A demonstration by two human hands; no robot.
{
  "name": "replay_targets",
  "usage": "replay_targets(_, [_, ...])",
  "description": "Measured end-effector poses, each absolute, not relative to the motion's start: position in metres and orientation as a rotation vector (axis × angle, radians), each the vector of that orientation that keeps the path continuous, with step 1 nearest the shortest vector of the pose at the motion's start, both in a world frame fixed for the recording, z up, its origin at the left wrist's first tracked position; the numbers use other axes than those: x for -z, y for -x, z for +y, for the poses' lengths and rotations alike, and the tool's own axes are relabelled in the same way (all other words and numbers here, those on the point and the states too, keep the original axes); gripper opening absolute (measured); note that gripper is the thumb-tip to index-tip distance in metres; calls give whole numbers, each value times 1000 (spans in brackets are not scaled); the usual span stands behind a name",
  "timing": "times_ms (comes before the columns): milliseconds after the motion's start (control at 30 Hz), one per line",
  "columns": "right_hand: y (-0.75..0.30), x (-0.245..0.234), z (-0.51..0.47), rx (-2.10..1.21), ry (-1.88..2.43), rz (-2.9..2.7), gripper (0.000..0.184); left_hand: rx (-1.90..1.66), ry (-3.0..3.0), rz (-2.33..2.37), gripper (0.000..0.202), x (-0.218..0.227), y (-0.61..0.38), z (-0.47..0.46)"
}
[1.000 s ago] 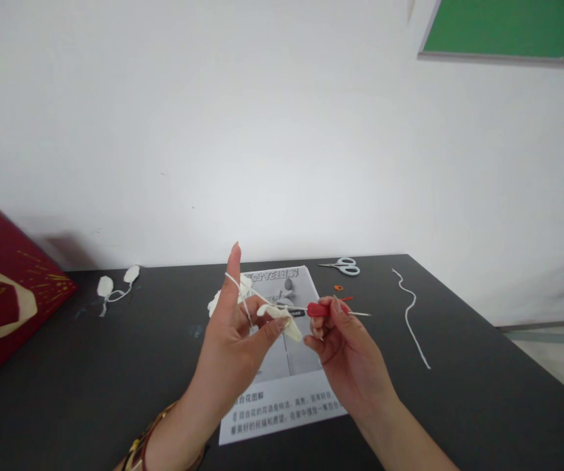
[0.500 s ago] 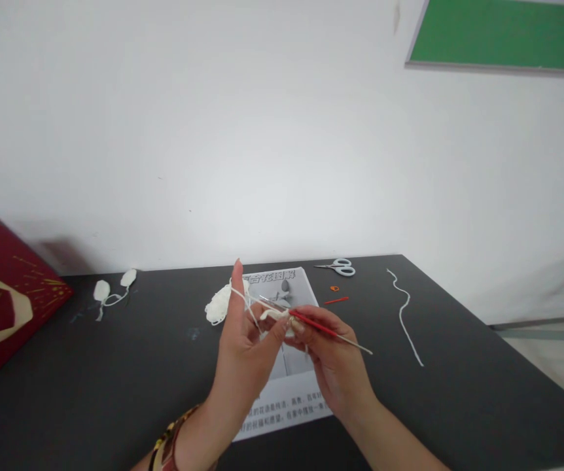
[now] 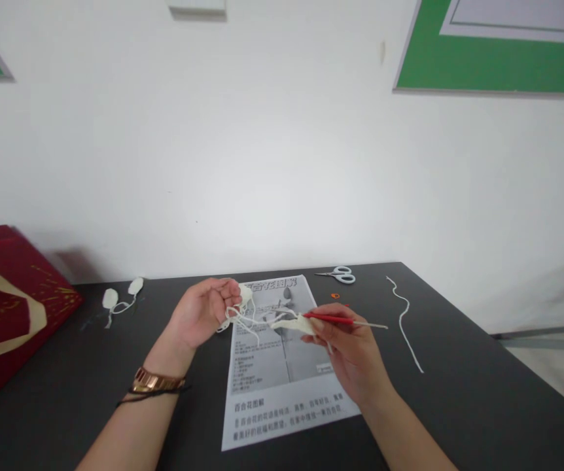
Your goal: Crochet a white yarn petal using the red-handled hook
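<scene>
Your right hand (image 3: 348,353) pinches the red crochet hook (image 3: 334,319) lying left-right, the white crocheted piece (image 3: 292,322) at its left end, toward your left hand (image 3: 203,309) curled on the yarn (image 3: 243,318).

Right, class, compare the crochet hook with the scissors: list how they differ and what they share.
The crochet hook is gripped in the right hand above the printed sheet; the scissors lie untouched at the far edge of the table. The hook has a red handle on one straight shaft; the scissors have pale looped handles. Both are slim tools with metal tips.
</scene>
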State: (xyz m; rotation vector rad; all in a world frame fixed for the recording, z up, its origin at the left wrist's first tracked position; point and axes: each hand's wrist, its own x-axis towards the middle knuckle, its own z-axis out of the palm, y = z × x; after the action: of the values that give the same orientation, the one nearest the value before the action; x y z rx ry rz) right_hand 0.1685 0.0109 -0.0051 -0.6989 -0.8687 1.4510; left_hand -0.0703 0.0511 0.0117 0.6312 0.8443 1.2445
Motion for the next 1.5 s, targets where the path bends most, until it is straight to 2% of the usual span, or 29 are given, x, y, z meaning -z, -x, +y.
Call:
replay_targets(100, [-182,-11,16,-1383,904,-1236,12,-1252,-635,929,17,-3,98,63])
replay_targets(200, [-192,-33,18,-1104,1070,-1654,2,-1255,-661,1008,18,4,116,67])
replay_targets(333, [-188,-57,14,-672,1094,-1812,12,-1241,-694,1094,13,8,125,68])
replay_targets(400, [-180,-62,11,-579,1058,-1810,14,-1264,-711,1103,9,6,116,65])
replay_targets(533, [-167,-61,15,-968,1007,-1857,10,-1306,-766,945,22,-11,64,46])
replay_targets(633, [-167,-60,26,-1243,949,-1725,4,-1082,-754,663,39,-28,23,29])
replay_targets(700, [-170,-61,32,-1268,904,-1675,5,-951,-682,514,45,-36,11,23])
replay_targets(800, [-175,-62,38,-1162,908,-1715,5,-970,-487,571,38,-38,20,27])
replay_targets(1033, [-174,-45,39,-1076,904,-1634,7,-1128,-432,631,14,-23,46,34])
replay_targets(1167, [-166,-34,38,-1032,976,-1686,4,-1362,-436,478,19,-36,41,25])
replay_targets(1233, [-162,-30,37,-1034,999,-1710,3,-1615,-616,405,22,-47,35,22])
replay_targets(1300, [-160,-27,35,-1056,1003,-1708,3,-1832,-1023,600,25,-55,30,23])
replay_targets(1333, [-160,-26,35,-1075,1002,-1698,3,-1851,-1092,647,20,-56,28,25])
replay_targets(1400, [-162,-24,34,-1118,984,-1665,4,-1763,-1242,781,15,-52,28,30])
replay_targets(1500, [-167,-22,36,-1223,948,-1592,9,-1247,-1550,1080,11,-37,39,39])
